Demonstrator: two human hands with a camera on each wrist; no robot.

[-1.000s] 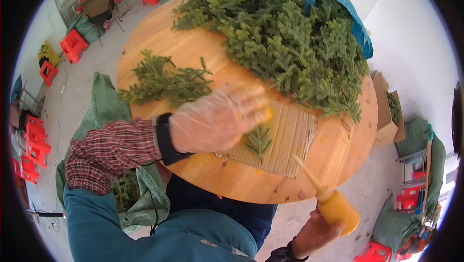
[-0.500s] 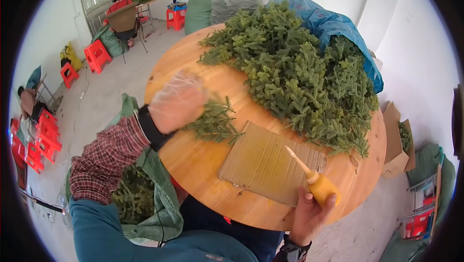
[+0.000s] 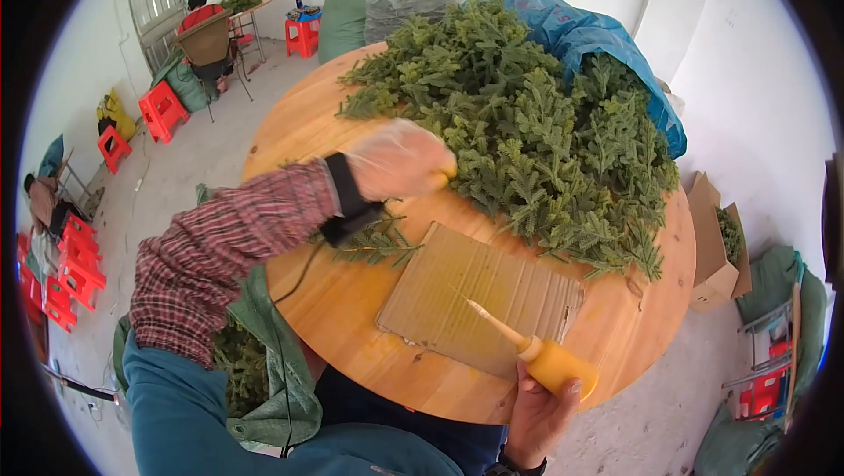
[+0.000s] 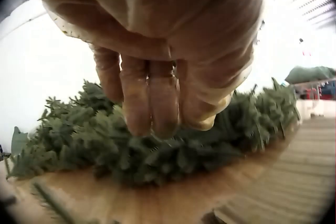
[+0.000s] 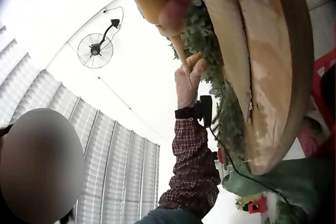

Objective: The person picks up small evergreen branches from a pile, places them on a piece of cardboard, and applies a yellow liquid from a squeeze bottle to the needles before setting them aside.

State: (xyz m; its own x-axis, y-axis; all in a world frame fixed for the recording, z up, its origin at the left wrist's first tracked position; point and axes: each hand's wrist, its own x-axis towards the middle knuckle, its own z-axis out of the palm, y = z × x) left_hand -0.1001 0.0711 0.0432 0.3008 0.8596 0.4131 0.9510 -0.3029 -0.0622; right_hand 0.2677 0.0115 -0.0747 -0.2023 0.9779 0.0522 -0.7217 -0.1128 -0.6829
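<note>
Left hand (image 3: 397, 159): your grip loosely bent, part-open, nothing visibly held, near greenery (image 3: 545, 142) on desk (image 3: 316, 300). Right hand (image 3: 534, 423): your grip curled round 1 bottle (image 3: 560, 369), nozzle over cardboard (image 3: 457, 291), likely catching drips.

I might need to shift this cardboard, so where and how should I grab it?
The cardboard is probably best pinched at its near edge, toward the left corner, coming in from your side, thumb above and fingers beneath. It lies flat, so only an edge gives a hold. Greenery crowds the far side, and your bottle is over the near right part.
</note>
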